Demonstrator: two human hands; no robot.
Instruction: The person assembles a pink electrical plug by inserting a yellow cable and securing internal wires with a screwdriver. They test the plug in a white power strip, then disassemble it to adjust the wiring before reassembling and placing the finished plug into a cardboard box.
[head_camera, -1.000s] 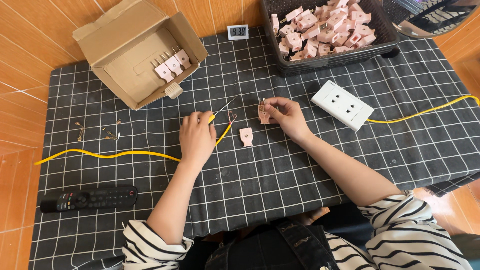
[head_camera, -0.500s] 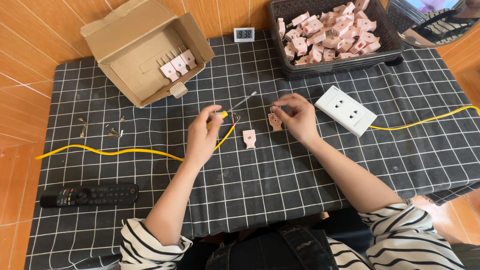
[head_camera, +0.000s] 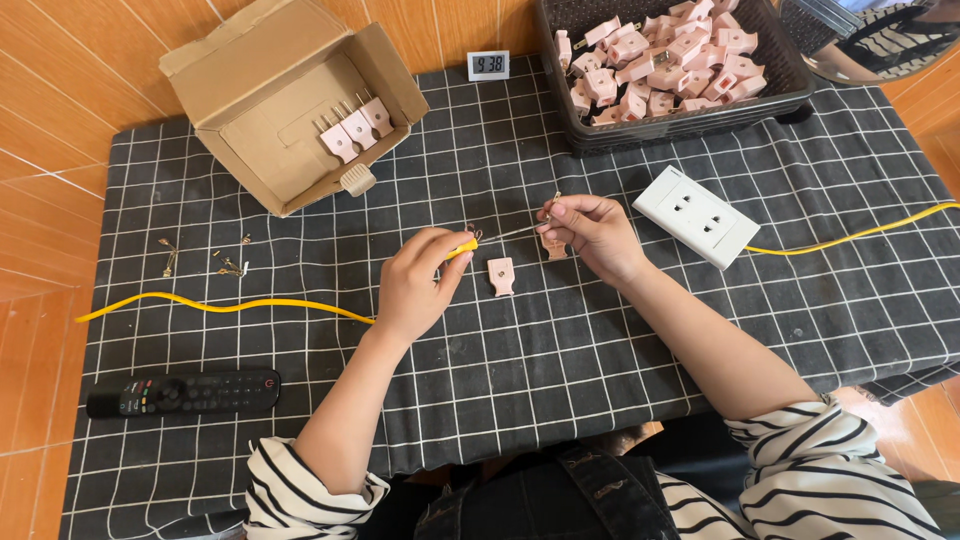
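On a black checked cloth over the tabletop, the left hand grips a yellow-handled screwdriver while the right hand pinches a pink plug part, orange tiled floor around.

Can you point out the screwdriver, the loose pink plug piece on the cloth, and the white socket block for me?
screwdriver (head_camera: 461, 247): head view, on its yellow handle, in the left hand.
pink plug piece (head_camera: 501, 275): head view, on the middle of its flat face.
white socket block (head_camera: 696, 216): head view, on its top face among the holes.

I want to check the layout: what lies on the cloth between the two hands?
In the head view, a pink plug half lies on the checked cloth between the left hand and the right hand, below the screwdriver.
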